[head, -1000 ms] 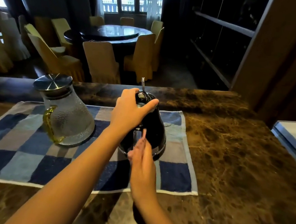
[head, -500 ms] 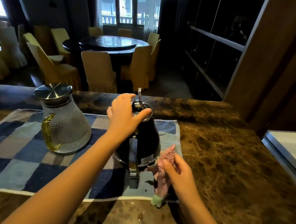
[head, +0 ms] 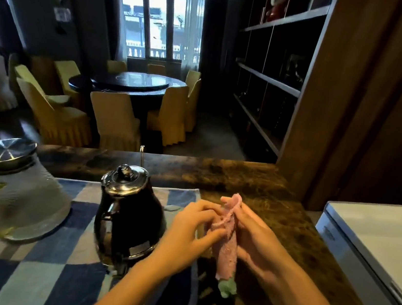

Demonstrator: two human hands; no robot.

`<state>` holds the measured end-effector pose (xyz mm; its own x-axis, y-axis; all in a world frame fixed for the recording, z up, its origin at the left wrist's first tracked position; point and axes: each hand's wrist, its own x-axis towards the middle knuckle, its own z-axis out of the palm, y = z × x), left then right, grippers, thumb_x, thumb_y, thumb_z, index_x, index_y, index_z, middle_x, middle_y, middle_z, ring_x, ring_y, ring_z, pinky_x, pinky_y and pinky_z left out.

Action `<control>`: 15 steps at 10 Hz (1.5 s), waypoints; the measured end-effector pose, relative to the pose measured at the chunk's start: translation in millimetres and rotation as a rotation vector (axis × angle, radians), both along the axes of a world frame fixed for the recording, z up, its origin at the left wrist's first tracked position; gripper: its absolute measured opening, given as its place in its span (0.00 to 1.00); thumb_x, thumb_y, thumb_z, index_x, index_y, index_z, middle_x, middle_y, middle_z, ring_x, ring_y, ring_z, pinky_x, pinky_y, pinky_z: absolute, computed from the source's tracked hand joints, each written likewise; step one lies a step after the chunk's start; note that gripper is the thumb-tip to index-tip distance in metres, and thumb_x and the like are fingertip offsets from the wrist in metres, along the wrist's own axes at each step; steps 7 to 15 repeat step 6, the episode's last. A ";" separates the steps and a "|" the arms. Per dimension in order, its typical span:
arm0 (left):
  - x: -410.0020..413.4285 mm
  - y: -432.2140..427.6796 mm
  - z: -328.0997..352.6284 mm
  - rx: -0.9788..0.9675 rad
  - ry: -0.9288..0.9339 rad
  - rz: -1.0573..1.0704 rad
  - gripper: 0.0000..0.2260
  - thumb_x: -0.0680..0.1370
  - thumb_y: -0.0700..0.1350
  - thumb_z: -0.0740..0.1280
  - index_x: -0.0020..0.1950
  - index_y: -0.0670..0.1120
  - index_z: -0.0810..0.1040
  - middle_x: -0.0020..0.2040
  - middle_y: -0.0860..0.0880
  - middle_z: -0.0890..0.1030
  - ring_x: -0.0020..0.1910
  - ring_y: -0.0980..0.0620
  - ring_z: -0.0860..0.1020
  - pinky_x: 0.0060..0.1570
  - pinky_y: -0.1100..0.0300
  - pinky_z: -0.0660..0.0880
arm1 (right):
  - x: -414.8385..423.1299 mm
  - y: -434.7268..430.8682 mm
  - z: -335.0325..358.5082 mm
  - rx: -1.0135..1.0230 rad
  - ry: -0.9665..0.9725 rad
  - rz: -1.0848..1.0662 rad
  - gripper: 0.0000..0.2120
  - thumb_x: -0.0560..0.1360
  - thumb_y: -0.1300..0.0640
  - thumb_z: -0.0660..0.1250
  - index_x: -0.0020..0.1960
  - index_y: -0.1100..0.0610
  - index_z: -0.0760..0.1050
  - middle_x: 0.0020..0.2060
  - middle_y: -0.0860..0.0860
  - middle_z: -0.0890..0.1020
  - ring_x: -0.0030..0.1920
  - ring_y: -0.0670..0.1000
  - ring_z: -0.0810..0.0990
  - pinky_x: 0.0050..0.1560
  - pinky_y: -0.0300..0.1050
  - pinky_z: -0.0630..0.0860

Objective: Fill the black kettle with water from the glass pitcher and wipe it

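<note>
Now both hands, left (head: 187, 235) & right (head: 257, 239), pinch a bunched pink cloth (head: 227, 243) between them, fingers closed on it. Black kettle (head: 129, 215) stands lid-on just beside, w/ glass pitcher (head: 21, 195) further left.

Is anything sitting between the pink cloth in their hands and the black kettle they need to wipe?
Nothing visible. The pink cloth, held by both hands, is just right of the black kettle, with only open mat between.

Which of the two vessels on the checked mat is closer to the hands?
The black kettle, right beside the left hand; the glass pitcher stands farther left.
</note>
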<state>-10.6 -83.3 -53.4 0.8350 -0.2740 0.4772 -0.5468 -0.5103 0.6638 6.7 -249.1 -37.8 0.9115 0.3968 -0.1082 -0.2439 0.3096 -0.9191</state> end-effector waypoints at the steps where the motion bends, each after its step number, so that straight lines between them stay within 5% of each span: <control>1: 7.6 -11.1 3.2 -0.097 0.065 0.014 0.12 0.75 0.54 0.64 0.41 0.46 0.77 0.45 0.53 0.79 0.47 0.59 0.76 0.49 0.61 0.72 | 10.7 -21.2 3.7 -0.149 -0.100 0.045 0.10 0.78 0.58 0.62 0.58 0.55 0.76 0.51 0.56 0.83 0.52 0.51 0.83 0.52 0.50 0.79; 2: 16.2 -15.2 12.8 -0.093 0.175 0.014 0.10 0.77 0.50 0.66 0.39 0.46 0.76 0.33 0.56 0.75 0.35 0.60 0.72 0.37 0.66 0.69 | 20.0 -42.9 14.0 -0.422 -0.311 0.023 0.05 0.77 0.59 0.65 0.50 0.53 0.79 0.45 0.46 0.82 0.45 0.39 0.82 0.46 0.37 0.80; 3: 22.1 -14.6 16.1 -0.058 0.401 -0.107 0.06 0.76 0.47 0.68 0.40 0.48 0.78 0.35 0.55 0.79 0.35 0.59 0.77 0.37 0.65 0.74 | 31.9 -66.5 20.4 -0.649 -0.482 0.124 0.12 0.74 0.53 0.68 0.52 0.60 0.80 0.48 0.57 0.83 0.46 0.47 0.81 0.46 0.41 0.77; 5: 29.6 -12.6 4.8 0.026 0.790 -0.214 0.06 0.77 0.47 0.68 0.40 0.49 0.78 0.30 0.55 0.72 0.28 0.60 0.67 0.29 0.69 0.64 | 47.8 -104.5 7.1 -0.746 -0.105 0.509 0.14 0.75 0.52 0.68 0.59 0.54 0.77 0.47 0.55 0.81 0.41 0.51 0.80 0.35 0.42 0.78; 6: 38.1 -20.7 -11.1 0.188 0.771 -0.118 0.02 0.77 0.46 0.68 0.45 0.50 0.77 0.38 0.55 0.78 0.34 0.62 0.76 0.37 0.67 0.73 | 50.2 -112.1 -16.4 -1.072 -0.220 0.453 0.13 0.77 0.53 0.67 0.58 0.58 0.72 0.43 0.50 0.80 0.38 0.46 0.80 0.34 0.39 0.75; 15: 38.1 -20.7 -11.1 0.188 0.771 -0.118 0.02 0.77 0.46 0.68 0.45 0.50 0.77 0.38 0.55 0.78 0.34 0.62 0.76 0.37 0.67 0.73 | 50.2 -112.1 -16.4 -1.072 -0.220 0.453 0.13 0.77 0.53 0.67 0.58 0.58 0.72 0.43 0.50 0.80 0.38 0.46 0.80 0.34 0.39 0.75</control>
